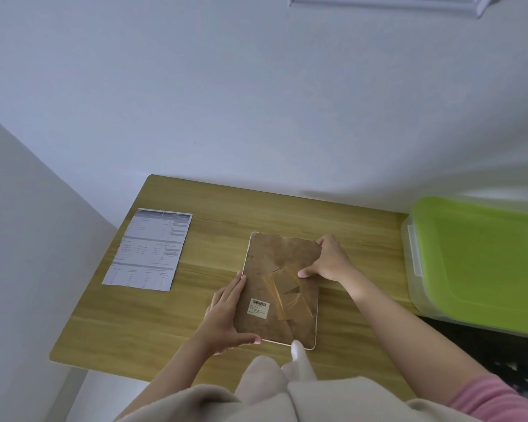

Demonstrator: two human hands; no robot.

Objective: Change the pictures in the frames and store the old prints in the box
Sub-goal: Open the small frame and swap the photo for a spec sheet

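Observation:
A picture frame [269, 269] lies face down on the wooden table [220, 208], its brown backing board up, with a barcode sticker [259, 307] and a folded stand on it. My left hand [226, 312] holds the frame's near left edge, fingers straight along the side, thumb under the near edge. My right hand [329, 258] grips the far right corner, thumb pressing on the stand. A printed sheet [150, 249] lies flat to the left of the frame. A clear box with a green lid [482, 263] stands shut at the right.
A white wall runs behind the table. Another white frame [387, 3] hangs high on the wall. Beige clothing [272, 388] covers the near table edge. Dark patterned floor shows below the box.

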